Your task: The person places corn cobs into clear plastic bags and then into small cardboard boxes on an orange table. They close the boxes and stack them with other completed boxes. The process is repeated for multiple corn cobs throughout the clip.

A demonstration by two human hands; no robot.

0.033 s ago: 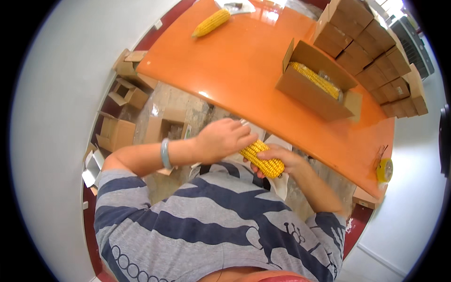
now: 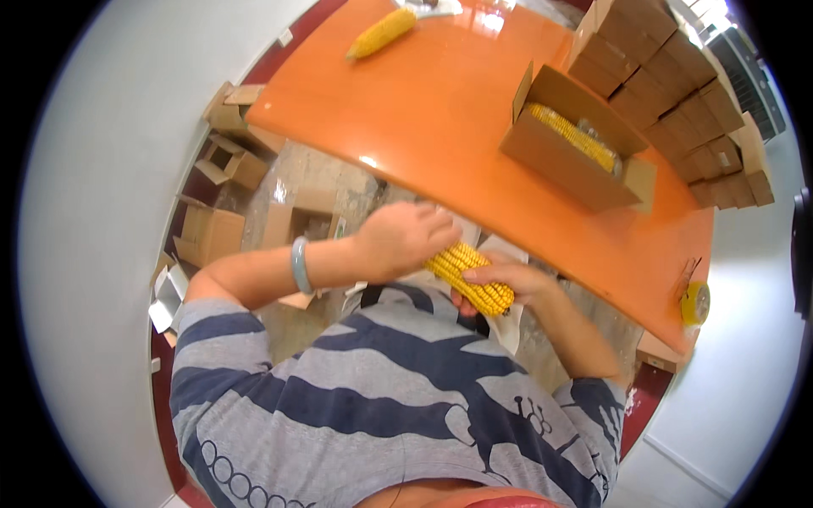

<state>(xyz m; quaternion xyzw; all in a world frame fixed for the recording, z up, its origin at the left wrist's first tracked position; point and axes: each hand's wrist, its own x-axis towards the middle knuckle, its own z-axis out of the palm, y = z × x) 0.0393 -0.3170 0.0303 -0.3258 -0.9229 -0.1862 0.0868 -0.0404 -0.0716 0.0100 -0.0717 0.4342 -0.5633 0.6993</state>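
Observation:
A yellow ear of corn (image 2: 471, 281) is held in front of my body, slanting from upper left to lower right. My right hand (image 2: 506, 279) is closed around its lower right part, the thumb lying across the kernels. At the upper left end, my left hand (image 2: 405, 241) is curled over the tip with its fingers bent, and the palm hides that end. A pale bangle (image 2: 300, 264) circles the left wrist. Another ear of corn (image 2: 383, 34) lies at the far left of the orange table (image 2: 406, 110). More corn (image 2: 572, 135) rests inside an open cardboard box (image 2: 563, 173) on the right.
Stacked brown cartons (image 2: 669, 93) stand at the table's far right. A yellow tape roll (image 2: 695, 303) sits by its right edge. Several open cardboard boxes (image 2: 207, 237) are on the floor to the left. The table's near edge runs just beyond my hands.
My left hand has shifted slightly up, its fingers lifting a little around the upper end of the corn. The right hand keeps its hold.

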